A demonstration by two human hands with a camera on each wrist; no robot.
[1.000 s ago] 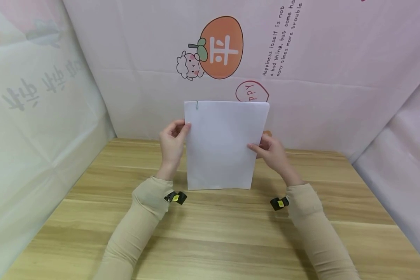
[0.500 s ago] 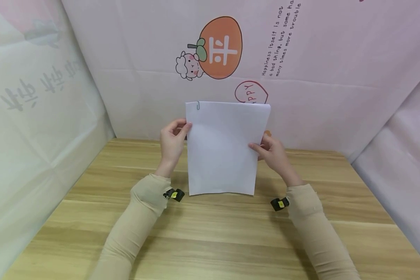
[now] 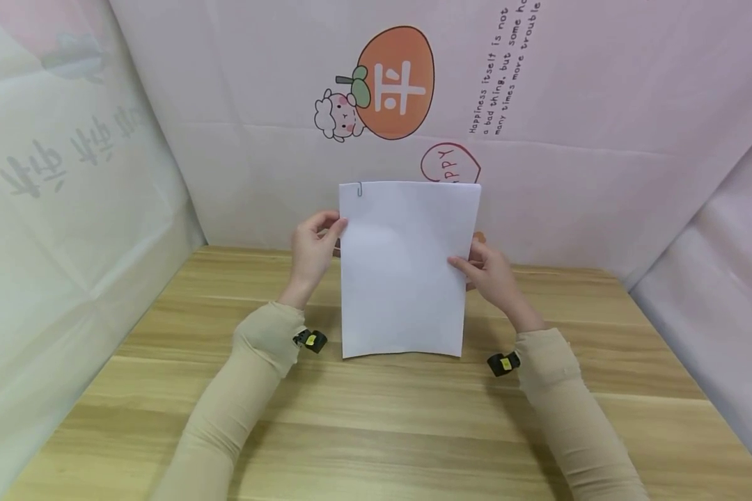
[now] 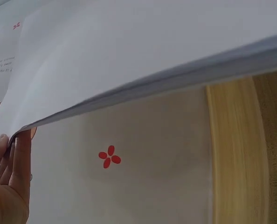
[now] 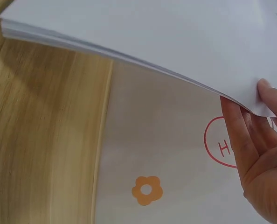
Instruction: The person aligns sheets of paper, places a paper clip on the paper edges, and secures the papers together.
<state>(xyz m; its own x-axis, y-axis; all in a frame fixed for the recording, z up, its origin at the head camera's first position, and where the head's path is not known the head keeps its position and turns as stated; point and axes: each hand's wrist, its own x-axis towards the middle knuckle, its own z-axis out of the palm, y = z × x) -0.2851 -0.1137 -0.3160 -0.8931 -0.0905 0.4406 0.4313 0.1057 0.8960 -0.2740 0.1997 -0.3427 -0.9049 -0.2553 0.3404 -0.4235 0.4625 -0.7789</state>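
A stack of white paper (image 3: 404, 278) is held up above the table, its blank front sheet facing me. Near its top left corner sits a green paper clip (image 3: 360, 189). My left hand (image 3: 313, 250) pinches the stack's left edge, thumb in front and fingers behind. On the right edge, lower down, my right hand (image 3: 490, 275) grips it the same way. Both wrist views show the layered sheet edges, with the left hand (image 4: 10, 177) and right hand (image 5: 259, 149) each holding a side. The back of the stack is hidden in the head view.
A wood-grain table (image 3: 388, 431) lies below. Behind it hangs a pale printed cloth (image 3: 257, 83) with an orange fruit drawing (image 3: 396, 83) and lettering. Another cloth (image 3: 56, 243) hangs along the left side. Small black wrist cameras (image 3: 503, 364) jut from the sleeves.
The stack's bottom edge has come lower and nearer to me, and its left edge has shifted slightly right with the left hand. Both hands keep their hold.
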